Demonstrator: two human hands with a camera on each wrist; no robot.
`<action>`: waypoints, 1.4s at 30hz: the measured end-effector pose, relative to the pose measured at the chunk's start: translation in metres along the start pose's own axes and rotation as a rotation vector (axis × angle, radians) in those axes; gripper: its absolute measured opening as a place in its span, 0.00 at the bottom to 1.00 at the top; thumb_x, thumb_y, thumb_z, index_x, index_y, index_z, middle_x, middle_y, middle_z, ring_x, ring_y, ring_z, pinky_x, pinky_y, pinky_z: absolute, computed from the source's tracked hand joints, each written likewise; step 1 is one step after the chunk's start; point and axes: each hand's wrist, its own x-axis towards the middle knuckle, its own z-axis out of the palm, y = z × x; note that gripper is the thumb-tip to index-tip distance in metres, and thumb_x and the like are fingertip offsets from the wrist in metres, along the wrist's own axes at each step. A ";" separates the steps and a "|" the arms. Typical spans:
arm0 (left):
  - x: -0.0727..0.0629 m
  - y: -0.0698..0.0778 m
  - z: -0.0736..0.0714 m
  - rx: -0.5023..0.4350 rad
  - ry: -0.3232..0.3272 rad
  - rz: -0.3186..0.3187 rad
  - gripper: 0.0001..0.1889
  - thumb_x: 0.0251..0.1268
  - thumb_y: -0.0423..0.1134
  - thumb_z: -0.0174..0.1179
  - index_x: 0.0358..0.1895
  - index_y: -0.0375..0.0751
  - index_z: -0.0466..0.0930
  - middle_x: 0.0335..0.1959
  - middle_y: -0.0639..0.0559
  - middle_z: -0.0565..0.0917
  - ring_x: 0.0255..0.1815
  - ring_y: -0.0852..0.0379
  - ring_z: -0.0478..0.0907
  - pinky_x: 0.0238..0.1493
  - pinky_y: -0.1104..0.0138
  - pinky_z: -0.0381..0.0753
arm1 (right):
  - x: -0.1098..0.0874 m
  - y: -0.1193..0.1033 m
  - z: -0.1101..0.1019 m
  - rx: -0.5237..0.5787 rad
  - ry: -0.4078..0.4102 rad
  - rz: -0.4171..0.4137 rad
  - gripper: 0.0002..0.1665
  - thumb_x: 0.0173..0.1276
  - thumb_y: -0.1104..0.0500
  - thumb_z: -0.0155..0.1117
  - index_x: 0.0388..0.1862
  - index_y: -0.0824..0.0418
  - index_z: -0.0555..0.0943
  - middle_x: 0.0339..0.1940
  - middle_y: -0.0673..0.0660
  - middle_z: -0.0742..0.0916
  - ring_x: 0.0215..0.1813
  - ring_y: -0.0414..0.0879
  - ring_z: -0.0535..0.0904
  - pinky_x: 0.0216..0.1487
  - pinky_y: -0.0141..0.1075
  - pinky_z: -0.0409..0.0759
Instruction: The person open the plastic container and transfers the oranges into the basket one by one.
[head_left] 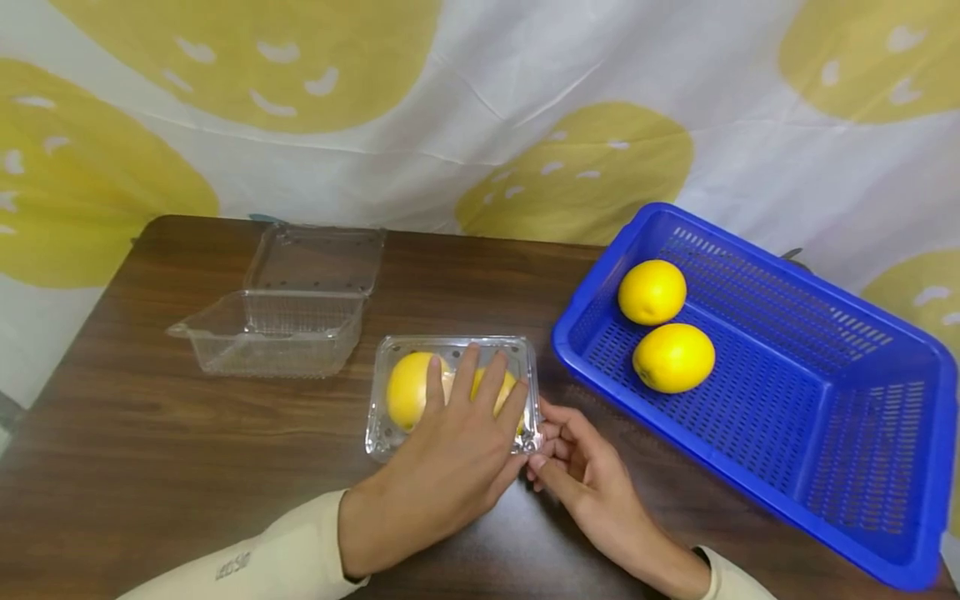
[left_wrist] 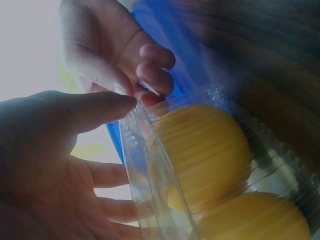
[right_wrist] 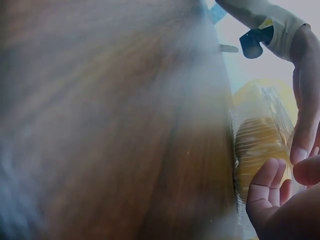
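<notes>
A clear plastic clamshell box (head_left: 380,421) stands with its lid down on the table, two yellow lemons (head_left: 407,392) showing through it. My left hand (head_left: 457,450) lies across the lid, fingers straight and spread, palm down. At the box's near right corner, my right hand (head_left: 592,483) pinches the rim between thumb and curled fingers. The left wrist view shows the ribbed side wall with the lemons (left_wrist: 205,155) behind it, and my left thumb close to the right hand (left_wrist: 110,50). In the right wrist view, the right fingers (right_wrist: 262,192) curl beside the box wall.
To the right sits a blue perforated basket (head_left: 757,492) with two more lemons (head_left: 673,358) inside. A second clamshell (head_left: 277,342) stands unfolded at the back left, its lid leaning back. Behind the brown table (head_left: 112,467) hangs a lemon-print cloth (head_left: 420,175).
</notes>
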 end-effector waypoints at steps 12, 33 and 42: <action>0.012 -0.001 -0.006 0.096 0.032 0.074 0.34 0.73 0.65 0.65 0.69 0.43 0.84 0.71 0.37 0.80 0.73 0.33 0.76 0.66 0.37 0.85 | 0.000 -0.001 0.008 0.025 0.059 0.061 0.28 0.79 0.78 0.56 0.76 0.78 0.68 0.43 0.63 0.83 0.38 0.43 0.83 0.36 0.34 0.89; 0.031 -0.001 -0.016 0.129 -0.087 0.166 0.32 0.77 0.60 0.63 0.66 0.34 0.86 0.74 0.30 0.79 0.71 0.30 0.80 0.62 0.41 0.90 | 0.000 0.000 0.012 0.058 0.137 0.124 0.19 0.75 0.80 0.54 0.63 0.79 0.72 0.45 0.63 0.84 0.34 0.43 0.81 0.32 0.31 0.85; 0.031 -0.001 -0.011 0.189 -0.024 0.220 0.29 0.80 0.55 0.59 0.66 0.33 0.87 0.72 0.30 0.81 0.70 0.32 0.83 0.60 0.44 0.91 | 0.002 0.001 0.012 0.062 0.163 0.105 0.19 0.71 0.81 0.55 0.61 0.77 0.73 0.43 0.58 0.85 0.32 0.41 0.80 0.30 0.29 0.81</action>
